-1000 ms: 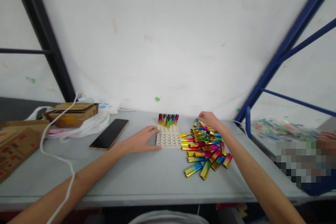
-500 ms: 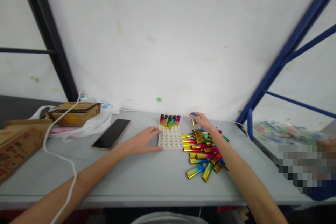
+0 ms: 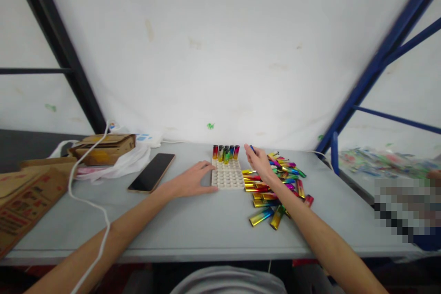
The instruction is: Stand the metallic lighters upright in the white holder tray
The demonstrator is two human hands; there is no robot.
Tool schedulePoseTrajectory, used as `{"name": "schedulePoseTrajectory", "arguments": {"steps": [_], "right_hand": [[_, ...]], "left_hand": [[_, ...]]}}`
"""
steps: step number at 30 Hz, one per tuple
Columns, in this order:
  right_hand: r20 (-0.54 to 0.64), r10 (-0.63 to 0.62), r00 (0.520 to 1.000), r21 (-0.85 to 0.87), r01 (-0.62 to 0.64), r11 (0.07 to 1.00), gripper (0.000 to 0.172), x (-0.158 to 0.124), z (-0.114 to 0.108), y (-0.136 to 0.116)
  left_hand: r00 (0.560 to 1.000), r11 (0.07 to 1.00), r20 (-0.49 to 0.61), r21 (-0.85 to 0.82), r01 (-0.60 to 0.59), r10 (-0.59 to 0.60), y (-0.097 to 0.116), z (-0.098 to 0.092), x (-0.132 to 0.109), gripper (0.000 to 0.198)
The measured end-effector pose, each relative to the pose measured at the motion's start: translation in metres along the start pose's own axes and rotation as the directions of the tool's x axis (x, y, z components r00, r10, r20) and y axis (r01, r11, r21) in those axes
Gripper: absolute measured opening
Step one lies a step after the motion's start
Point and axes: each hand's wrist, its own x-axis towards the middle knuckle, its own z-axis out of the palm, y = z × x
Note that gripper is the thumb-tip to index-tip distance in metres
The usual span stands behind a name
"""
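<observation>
A white tray [image 3: 228, 179] with rows of round holes lies on the grey table. In its far rows stand several shiny rainbow lighter casings [image 3: 226, 154], upright. My left hand [image 3: 193, 180] rests at the tray's left side, fingers apart, thumb near its front left corner; it holds nothing. My right hand [image 3: 259, 161] is closed on a lighter casing [image 3: 251, 149], of which only a blue end shows; the hand is just right of the tray's far part. Below and right of that hand lies a loose pile of lighter casings [image 3: 262, 216], partly hidden by my right forearm.
A black phone [image 3: 151, 172] lies left of my left hand. Cardboard boxes [image 3: 37, 197] and a white plastic bag [image 3: 132, 165] are further left. A white cable [image 3: 90, 206] hangs across my left forearm. Blue metal framing [image 3: 358, 87] stands at the right, a wall behind.
My right hand has moved left and nearer the tray with the casing, turning it so that less shows. More of the pile is uncovered. My left hand stays at the tray.
</observation>
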Motion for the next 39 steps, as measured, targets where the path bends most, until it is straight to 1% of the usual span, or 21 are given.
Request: {"name": "schedulePoseTrajectory", "arguments": {"steps": [3, 6, 9, 12, 14, 17, 20, 22, 23, 25, 26, 28, 31, 33, 36, 39], "right_hand": [[0.02, -0.039, 0.999, -0.068, 0.04, 0.997, 0.054, -0.003, 0.003, 0.004], [0.047, -0.068, 0.997, -0.108, 0.073, 0.992, 0.048, -0.004, 0.004, 0.007], [0.045, -0.099, 0.994, -0.155, 0.104, 0.982, 0.041, -0.002, 0.005, 0.012], [0.046, -0.104, 0.993, -0.212, 0.112, 0.971, 0.039, -0.002, 0.006, 0.015], [0.042, -0.112, 0.993, -0.254, 0.119, 0.96, 0.04, -0.004, 0.007, 0.013], [0.049, -0.166, 0.985, -0.327, 0.173, 0.929, 0.044, -0.007, 0.007, 0.007], [0.121, -0.188, 0.975, -0.381, 0.22, 0.898, 0.043, -0.009, 0.005, 0.001], [0.187, -0.226, 0.956, -0.423, 0.286, 0.86, 0.042, -0.007, 0.002, -0.001], [0.213, -0.268, 0.94, -0.458, 0.338, 0.822, 0.042, -0.006, 0.0, 0.0], [0.26, -0.352, 0.899, -0.547, 0.438, 0.713, 0.043, -0.002, -0.003, 0.001], [0.28, -0.368, 0.887, -0.585, 0.461, 0.667, 0.043, 0.0, -0.005, 0.002], [0.309, -0.341, 0.888, -0.63, 0.46, 0.626, 0.042, 0.006, -0.008, 0.003], [0.31, -0.281, 0.908, -0.648, 0.418, 0.637, 0.04, 0.016, -0.012, 0.003], [0.317, -0.263, 0.911, -0.636, 0.41, 0.654, 0.037, 0.023, -0.014, 0.005], [0.363, -0.258, 0.895, -0.603, 0.437, 0.668, 0.033, 0.031, -0.014, 0.01], [0.402, -0.268, 0.875, -0.6, 0.473, 0.646, 0.034, 0.035, -0.011, 0.019]], "left_hand": [[1.0, 1.0, 0.016, -0.01, 0.016, -0.015, 0.003, -0.002, 0.0, 0.069], [1.0, 1.0, 0.017, -0.009, 0.01, -0.01, 0.002, -0.002, 0.0, 0.068], [1.0, 1.0, 0.011, -0.005, 0.011, -0.011, -0.001, -0.001, 0.0, 0.069], [1.0, 1.0, 0.002, -0.01, 0.009, -0.009, -0.002, -0.001, 0.0, 0.069], [1.0, 1.0, -0.006, -0.016, 0.002, -0.002, -0.002, -0.001, 0.0, 0.068], [1.0, 1.0, -0.007, -0.02, 0.001, -0.001, -0.002, -0.001, 0.0, 0.068], [1.0, 1.0, 0.002, -0.014, 0.012, -0.012, -0.002, -0.001, 0.0, 0.069], [1.0, 1.0, 0.011, -0.009, 0.02, -0.019, -0.002, -0.001, 0.0, 0.069], [1.0, 1.0, 0.013, -0.008, 0.02, -0.02, -0.002, -0.001, 0.0, 0.07], [1.0, 1.0, 0.014, -0.008, 0.018, -0.017, -0.002, -0.001, 0.0, 0.07], [1.0, 1.0, 0.013, -0.009, 0.017, -0.017, -0.001, -0.001, 0.0, 0.07], [1.0, 1.0, 0.015, -0.009, 0.017, -0.017, -0.001, -0.001, 0.0, 0.07], [1.0, 1.0, 0.023, -0.016, 0.016, -0.016, 0.0, -0.001, 0.001, 0.069], [1.0, 1.0, 0.025, -0.026, 0.01, -0.01, 0.0, -0.002, 0.001, 0.068], [1.0, 0.999, 0.019, -0.033, 0.006, -0.006, -0.001, -0.002, 0.001, 0.066], [1.0, 0.999, 0.013, -0.031, 0.007, -0.007, -0.001, -0.001, 0.001, 0.066]]}}
